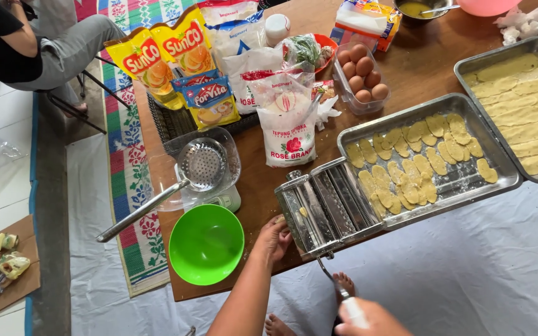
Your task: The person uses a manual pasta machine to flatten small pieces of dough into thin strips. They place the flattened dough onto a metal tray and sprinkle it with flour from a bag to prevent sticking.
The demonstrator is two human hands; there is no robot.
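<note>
The low wooden table (400, 74) holds everything, and the two steel trays (496, 163) at its right side carry flat yellow dough pieces (406, 168). The nearer tray sits just behind the dough roller (326, 208), which stands at the table's front edge with its rollers angled toward the tray. A green bowl (205, 244) lies just to the left of the roller, with a metal skimmer (202, 165) resting in a clear bowl behind it.

The left hand (274, 236) presses against the roller's near end, fingers spread on the metal, steadying it rather than grasping anything. The right hand (368, 318) is closed around the white handle of the crank (342, 294), below the table edge.

To do this well, I judge the left hand should bear down firmly so the machine does not slide, while the crank turns evenly, letting dough come out flat.
</note>
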